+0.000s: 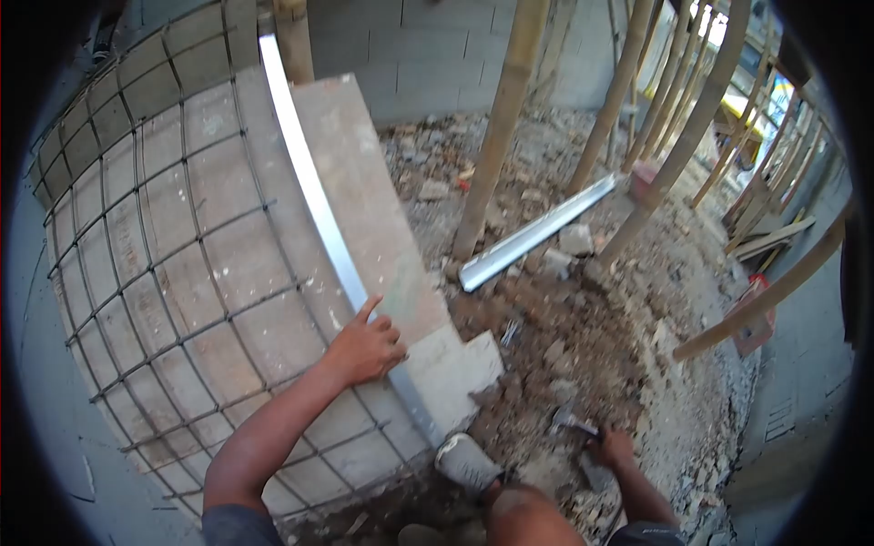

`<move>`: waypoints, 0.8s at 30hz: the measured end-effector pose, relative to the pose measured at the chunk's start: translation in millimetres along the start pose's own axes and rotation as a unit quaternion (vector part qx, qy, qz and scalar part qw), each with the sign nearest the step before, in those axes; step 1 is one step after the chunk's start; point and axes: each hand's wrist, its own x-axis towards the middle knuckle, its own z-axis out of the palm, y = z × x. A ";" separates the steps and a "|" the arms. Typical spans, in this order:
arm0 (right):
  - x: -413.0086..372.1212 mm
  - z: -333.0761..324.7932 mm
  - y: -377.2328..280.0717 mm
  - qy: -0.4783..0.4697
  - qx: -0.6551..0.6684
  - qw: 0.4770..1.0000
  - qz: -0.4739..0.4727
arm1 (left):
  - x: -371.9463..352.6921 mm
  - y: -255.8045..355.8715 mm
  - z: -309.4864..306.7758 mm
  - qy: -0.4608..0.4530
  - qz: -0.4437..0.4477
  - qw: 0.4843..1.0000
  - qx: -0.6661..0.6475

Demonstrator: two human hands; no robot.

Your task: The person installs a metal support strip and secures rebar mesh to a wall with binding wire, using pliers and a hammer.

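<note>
My left hand (366,348) rests on a long, shiny metal strip (314,196), index finger stretched along it and the other fingers curled. The strip lies across a pale board (360,173) beside a grid of steel bars (202,238). Low on the right, my right hand (612,448) is closed on the dark handle of a hammer (569,420), its metal head over the rubble. A shoe (467,462) touches the lower end of the strip.
A second metal channel (537,234) lies on the rubble. Several wooden poles (510,109) stand upright ahead and to the right. A block wall (414,59) is behind them. Broken stones (575,239) and a reddish container (752,318) are at the right.
</note>
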 end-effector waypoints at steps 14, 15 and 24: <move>-65.5 -32.9 -105.6 0.220 0.381 0.893 -0.097 | 11.1 2.1 -12.4 -0.078 -0.026 0.996 -0.034; -66.1 -43.0 -124.4 0.163 0.414 0.886 -0.129 | 12.0 3.1 -13.0 -0.089 -0.020 0.995 -0.036; -42.7 -41.4 -237.7 0.136 0.581 0.742 -0.307 | 18.7 6.6 -21.2 -0.115 -0.028 0.993 -0.021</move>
